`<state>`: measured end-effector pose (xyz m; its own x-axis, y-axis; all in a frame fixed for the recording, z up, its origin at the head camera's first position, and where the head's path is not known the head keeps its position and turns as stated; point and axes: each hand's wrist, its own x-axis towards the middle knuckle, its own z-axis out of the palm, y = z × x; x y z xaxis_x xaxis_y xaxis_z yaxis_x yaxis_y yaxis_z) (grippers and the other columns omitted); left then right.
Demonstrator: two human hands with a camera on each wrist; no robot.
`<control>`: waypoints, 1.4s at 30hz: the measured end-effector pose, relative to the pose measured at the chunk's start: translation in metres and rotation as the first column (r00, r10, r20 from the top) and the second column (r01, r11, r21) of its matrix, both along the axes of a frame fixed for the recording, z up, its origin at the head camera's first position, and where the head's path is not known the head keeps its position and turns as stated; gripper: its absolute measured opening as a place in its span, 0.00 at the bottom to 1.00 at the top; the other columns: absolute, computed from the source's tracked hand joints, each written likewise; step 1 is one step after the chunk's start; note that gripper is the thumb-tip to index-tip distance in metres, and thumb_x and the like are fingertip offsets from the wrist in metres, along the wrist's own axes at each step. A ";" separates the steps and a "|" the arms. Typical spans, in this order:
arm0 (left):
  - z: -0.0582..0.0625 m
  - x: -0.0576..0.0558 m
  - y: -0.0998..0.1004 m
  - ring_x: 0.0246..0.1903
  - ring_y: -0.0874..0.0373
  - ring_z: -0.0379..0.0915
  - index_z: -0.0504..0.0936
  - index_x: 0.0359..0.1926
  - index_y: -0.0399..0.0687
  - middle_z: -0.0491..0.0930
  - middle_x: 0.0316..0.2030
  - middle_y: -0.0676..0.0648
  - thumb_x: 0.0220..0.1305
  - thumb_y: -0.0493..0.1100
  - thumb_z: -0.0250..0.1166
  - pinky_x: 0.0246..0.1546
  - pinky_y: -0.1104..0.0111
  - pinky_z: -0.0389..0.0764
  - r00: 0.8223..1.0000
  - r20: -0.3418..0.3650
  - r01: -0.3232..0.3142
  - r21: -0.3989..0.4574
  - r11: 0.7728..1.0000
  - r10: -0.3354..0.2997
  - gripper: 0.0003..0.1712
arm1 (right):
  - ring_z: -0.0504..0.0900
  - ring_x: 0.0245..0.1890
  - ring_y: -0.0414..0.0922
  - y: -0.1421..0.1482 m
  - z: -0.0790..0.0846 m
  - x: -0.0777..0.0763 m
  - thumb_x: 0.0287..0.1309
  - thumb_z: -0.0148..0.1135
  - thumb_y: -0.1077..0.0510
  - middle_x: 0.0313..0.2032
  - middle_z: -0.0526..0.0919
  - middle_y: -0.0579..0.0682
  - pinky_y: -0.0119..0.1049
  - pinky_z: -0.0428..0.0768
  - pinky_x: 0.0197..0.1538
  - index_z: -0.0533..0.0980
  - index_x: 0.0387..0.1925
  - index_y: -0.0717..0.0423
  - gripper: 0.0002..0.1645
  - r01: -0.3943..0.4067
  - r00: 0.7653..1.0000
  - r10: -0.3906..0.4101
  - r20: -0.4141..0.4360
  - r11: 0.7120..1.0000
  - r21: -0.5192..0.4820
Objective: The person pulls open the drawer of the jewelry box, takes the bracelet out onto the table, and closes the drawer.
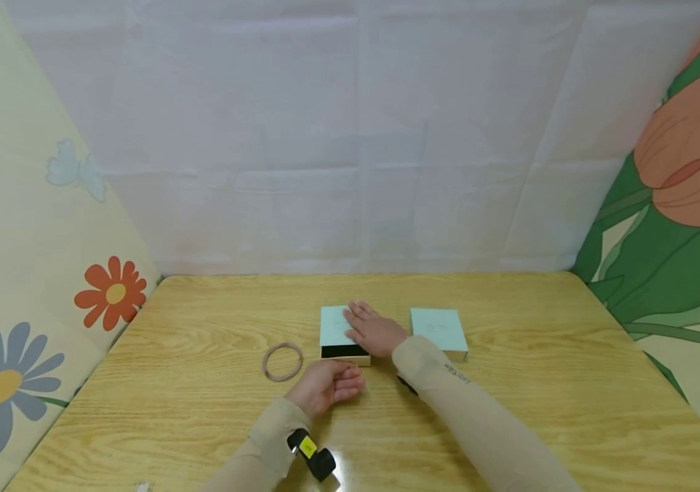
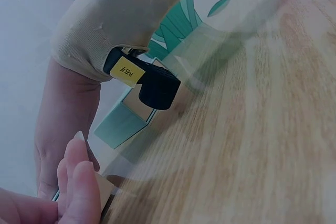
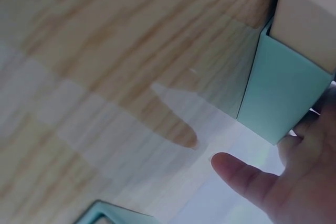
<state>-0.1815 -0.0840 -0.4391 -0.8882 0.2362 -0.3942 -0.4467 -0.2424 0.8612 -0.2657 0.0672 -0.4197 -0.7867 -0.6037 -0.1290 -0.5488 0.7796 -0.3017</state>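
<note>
A pale mint box sleeve [image 1: 332,328] lies near the middle of the table, its beige inner drawer [image 1: 356,360] partly out toward the person, with a strip of black interior showing. My right hand [image 1: 377,333] rests on top of the sleeve, fingers extended; from its own wrist the thumb [image 3: 244,179] stands off to the side. At the drawer's front edge is my left hand [image 1: 325,384], its fingers lightly bent and held together. The left wrist view shows those fingers [image 2: 79,187] overlapping the drawer's end.
To the right sits a second mint box [image 1: 438,328] with a beige side. A thin pinkish-brown ring [image 1: 266,363] lies left of the hands on the wooden table [image 1: 202,424]. Behind stands a white cloth backdrop [image 1: 325,171]. A small pale object [image 1: 143,487] shows at the near left edge.
</note>
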 end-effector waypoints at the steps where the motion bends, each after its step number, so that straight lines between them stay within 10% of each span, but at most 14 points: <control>1: 0.000 0.000 0.000 0.30 0.61 0.81 0.67 0.54 0.19 0.81 0.28 0.49 0.74 0.32 0.44 0.36 0.71 0.83 1.000 0.004 -0.004 0.001 1.000 0.004 0.17 | 0.42 0.75 0.52 0.000 0.000 0.000 0.77 0.39 0.48 0.75 0.47 0.55 0.46 0.53 0.72 0.52 0.75 0.59 0.33 0.000 1.000 0.000 0.001 1.000 -0.002; 42: 0.001 -0.012 0.002 0.30 0.61 0.81 0.72 0.46 0.28 0.81 0.29 0.47 0.73 0.31 0.45 0.36 0.72 0.82 0.993 0.073 -0.097 0.074 0.993 0.091 0.11 | 0.44 0.75 0.54 0.000 -0.001 -0.002 0.77 0.40 0.49 0.75 0.47 0.56 0.46 0.53 0.72 0.53 0.74 0.60 0.33 -0.016 1.000 0.016 -0.010 1.000 -0.010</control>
